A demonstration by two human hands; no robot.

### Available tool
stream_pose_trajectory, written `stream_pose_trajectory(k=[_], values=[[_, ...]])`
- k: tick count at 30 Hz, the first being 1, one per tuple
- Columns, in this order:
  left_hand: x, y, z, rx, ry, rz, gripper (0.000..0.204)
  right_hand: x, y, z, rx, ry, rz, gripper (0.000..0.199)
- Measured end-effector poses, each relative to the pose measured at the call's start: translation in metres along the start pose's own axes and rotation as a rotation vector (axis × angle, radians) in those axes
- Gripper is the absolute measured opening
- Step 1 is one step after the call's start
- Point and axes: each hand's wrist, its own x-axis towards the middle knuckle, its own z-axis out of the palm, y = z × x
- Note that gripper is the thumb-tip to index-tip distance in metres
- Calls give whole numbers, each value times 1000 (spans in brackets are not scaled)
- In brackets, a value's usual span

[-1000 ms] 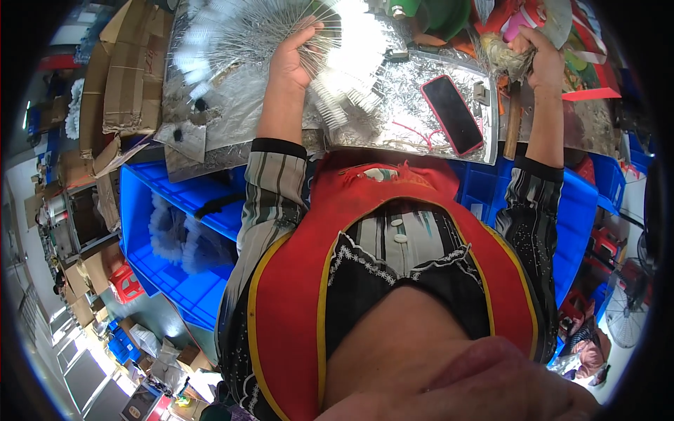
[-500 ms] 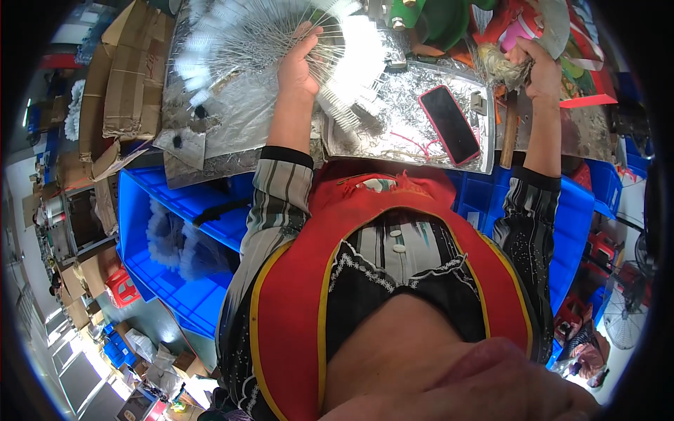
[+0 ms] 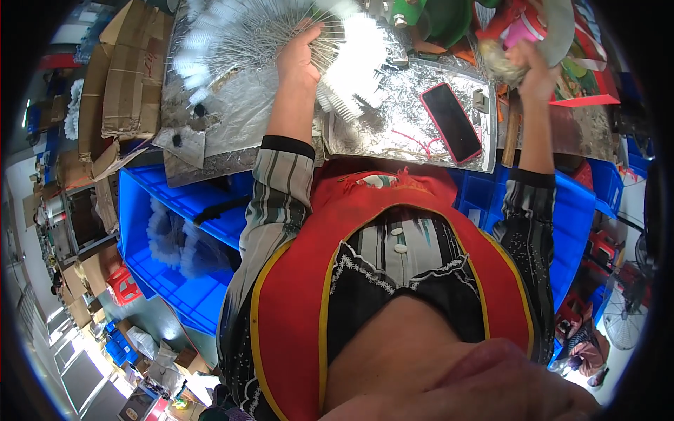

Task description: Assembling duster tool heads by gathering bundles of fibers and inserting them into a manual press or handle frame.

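Observation:
My left hand (image 3: 298, 59) is closed around the thin wire stems of a fanned bundle of white bristle brushes (image 3: 263, 35). Their pale heads spread outward over the worktop, and bright light washes out those on the right. At the upper right, my right hand (image 3: 537, 74) is blurred, its fingers curled beside a pale, fibrous wrapped lump (image 3: 503, 62). What it grips cannot be made out. A grey curved piece (image 3: 559, 31) rises just behind this hand. Next to it stands a green machine part (image 3: 449, 24).
A phone with a red case (image 3: 451, 123) lies on a shiny tray (image 3: 393, 144) between my arms. Below the right hand is a wooden handle (image 3: 511, 130). Cardboard boxes (image 3: 132, 88) stand at the left. Blue bins (image 3: 186, 298) sit under the worktop, one holding pale brushes.
My right hand has shifted slightly and is now smeared by motion, and the grey curved piece behind it has changed position. My left hand keeps its hold on the brushes, almost still.

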Motion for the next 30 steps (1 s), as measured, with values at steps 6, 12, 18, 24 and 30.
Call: stream_pose_trajectory(k=[6,12,18,24,30], values=[[-3,1,7,-118,76,120,30,-2,28,-2,100,-95,-140,10],[9,-3,3,-30,117,120,30,29,-34,-11,108,-112,442,17],[8,-5,8,-65,137,128,26,27,-47,-4,23,-57,390,21],[27,-13,13,-26,33,2,24,-13,39,-13,-56,-87,-253,11],[-10,35,-18,104,-271,-196,32,-15,96,-20,-371,-197,-96,35]])
